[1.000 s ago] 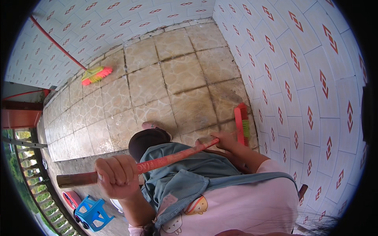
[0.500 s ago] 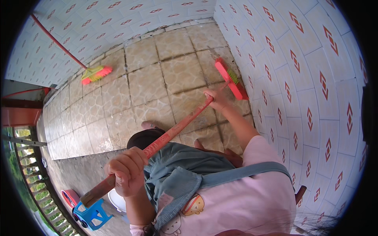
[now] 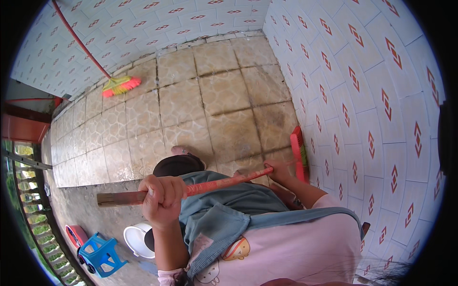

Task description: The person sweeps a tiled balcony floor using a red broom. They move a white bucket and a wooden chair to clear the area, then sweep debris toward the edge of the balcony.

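Across my body lies a long-handled floor brush, its worn red handle (image 3: 222,183) ending in bare wood at the left. My left hand (image 3: 163,200) is closed in a fist round the handle near that wooden end. Farther along, my right hand (image 3: 279,170) grips it close to the brush head. The red brush head (image 3: 299,155), with some green bristles, stands against the foot of the right wall, nearly in line with it. Its bristle tips are partly hidden. Beneath it are tan floor tiles (image 3: 226,90) with dark, dirty joints.
A second broom (image 3: 121,86) with yellow and pink bristles leans on the far wall. Behind my left arm are a white bucket (image 3: 136,238), a blue plastic stool (image 3: 101,255) and a red basin (image 3: 75,234). A balustrade (image 3: 43,229) runs along the left.
The brush head has come back toward me along the right wall and turned closer to parallel with it. My right hand has drawn nearer; the handle now lies flatter across my body.
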Demonstrator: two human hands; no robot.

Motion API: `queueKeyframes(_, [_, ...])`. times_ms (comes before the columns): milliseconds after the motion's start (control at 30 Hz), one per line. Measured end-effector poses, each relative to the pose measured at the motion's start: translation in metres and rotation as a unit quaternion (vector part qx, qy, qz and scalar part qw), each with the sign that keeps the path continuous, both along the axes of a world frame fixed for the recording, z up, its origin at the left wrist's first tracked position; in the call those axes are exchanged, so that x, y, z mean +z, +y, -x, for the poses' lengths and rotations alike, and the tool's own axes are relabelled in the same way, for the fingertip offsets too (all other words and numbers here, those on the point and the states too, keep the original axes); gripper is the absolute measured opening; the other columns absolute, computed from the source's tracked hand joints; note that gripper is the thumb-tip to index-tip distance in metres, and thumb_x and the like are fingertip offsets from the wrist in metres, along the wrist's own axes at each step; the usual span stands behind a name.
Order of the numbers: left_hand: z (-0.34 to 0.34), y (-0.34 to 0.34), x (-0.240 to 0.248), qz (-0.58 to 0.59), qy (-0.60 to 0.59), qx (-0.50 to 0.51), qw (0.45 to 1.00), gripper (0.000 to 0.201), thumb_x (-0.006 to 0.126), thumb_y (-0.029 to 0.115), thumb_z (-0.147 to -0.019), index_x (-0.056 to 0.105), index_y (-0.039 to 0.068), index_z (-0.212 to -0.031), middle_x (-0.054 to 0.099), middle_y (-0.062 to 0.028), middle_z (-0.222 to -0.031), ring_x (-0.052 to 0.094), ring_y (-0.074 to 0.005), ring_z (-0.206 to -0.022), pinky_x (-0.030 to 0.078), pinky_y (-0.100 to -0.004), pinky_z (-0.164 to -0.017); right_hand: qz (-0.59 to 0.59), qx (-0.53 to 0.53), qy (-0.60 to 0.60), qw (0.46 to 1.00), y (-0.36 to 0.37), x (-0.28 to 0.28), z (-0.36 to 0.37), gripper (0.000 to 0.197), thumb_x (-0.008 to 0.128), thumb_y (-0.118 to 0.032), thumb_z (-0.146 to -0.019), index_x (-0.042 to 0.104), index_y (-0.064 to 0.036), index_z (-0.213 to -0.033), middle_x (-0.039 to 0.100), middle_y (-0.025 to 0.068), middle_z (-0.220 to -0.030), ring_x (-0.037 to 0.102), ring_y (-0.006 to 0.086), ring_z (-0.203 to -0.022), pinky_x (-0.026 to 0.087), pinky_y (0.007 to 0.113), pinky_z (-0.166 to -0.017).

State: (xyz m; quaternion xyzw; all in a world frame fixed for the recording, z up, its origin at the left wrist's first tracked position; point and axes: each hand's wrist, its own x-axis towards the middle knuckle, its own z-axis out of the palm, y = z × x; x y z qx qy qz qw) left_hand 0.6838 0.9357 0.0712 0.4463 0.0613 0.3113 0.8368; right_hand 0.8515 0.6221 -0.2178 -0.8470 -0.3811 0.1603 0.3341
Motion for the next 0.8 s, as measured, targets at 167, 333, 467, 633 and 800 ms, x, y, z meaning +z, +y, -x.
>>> queueKeyframes(167, [-0.001,-0.01,0.004,-0.061,-0.027,-0.007,0.998,0.034,0.054,0.024,-0.092,0.04,0.013,-0.063,0.042,-0.0002,-0.05,0.04,-0.0149,-0.046,0.04,-0.0339,-0.053,0.008,0.036,-0.007,0.999,0.041,0.001,-0.073,0.011,0.059,-0.011,-0.075,0.058,-0.0089,-0.086,0.06,0.0146,-0.07,0.06,0.0369,-0.068,0.044,0.046,-0.058])
queueKeyframes(333, [-0.012,-0.016,0.003,-0.099,-0.028,0.013,0.995,0.033,0.059,0.024,-0.09,0.042,0.013,-0.064,0.045,-0.0006,-0.052,0.045,-0.0164,-0.049,0.043,-0.0354,-0.058,-0.066,0.015,-0.072,0.995,0.082,0.0,-0.132,0.01,0.058,-0.01,-0.076,0.058,-0.0081,-0.086,0.06,0.0141,-0.068,0.059,0.036,-0.066,0.043,0.045,-0.057])
queueKeyframes(467, [-0.016,-0.006,0.001,-0.11,-0.028,0.051,0.992,0.034,0.054,0.023,-0.093,0.039,0.013,-0.064,0.041,0.0006,-0.05,0.041,-0.015,-0.046,0.04,-0.0338,-0.056,-0.092,-0.021,-0.062,0.994,0.105,0.008,-0.119,0.01,0.056,-0.007,-0.075,0.059,-0.0071,-0.085,0.06,0.0145,-0.068,0.059,0.0362,-0.067,0.043,0.045,-0.057])
queueKeyframes(633, [-0.019,0.025,0.004,-0.064,-0.004,0.066,0.996,0.033,0.044,0.023,-0.097,0.035,0.013,-0.067,0.031,0.0026,-0.047,0.029,-0.0106,-0.042,0.037,-0.0311,-0.053,-0.08,-0.053,-0.045,0.994,0.087,-0.007,-0.062,0.01,0.057,-0.005,-0.073,0.059,-0.0063,-0.083,0.06,0.0164,-0.071,0.059,0.0383,-0.069,0.043,0.047,-0.058])
queueKeyframes(800, [-0.01,0.019,-0.038,0.055,0.067,0.058,0.994,0.033,0.043,0.021,-0.095,0.034,0.014,-0.064,0.029,0.002,-0.045,0.026,-0.0103,-0.039,0.035,-0.0297,-0.048,0.056,-0.048,0.049,0.996,0.002,-0.005,0.016,0.016,0.058,-0.009,-0.076,0.062,-0.0047,-0.091,0.063,0.0183,-0.079,0.061,0.0383,-0.076,0.046,0.045,-0.064])
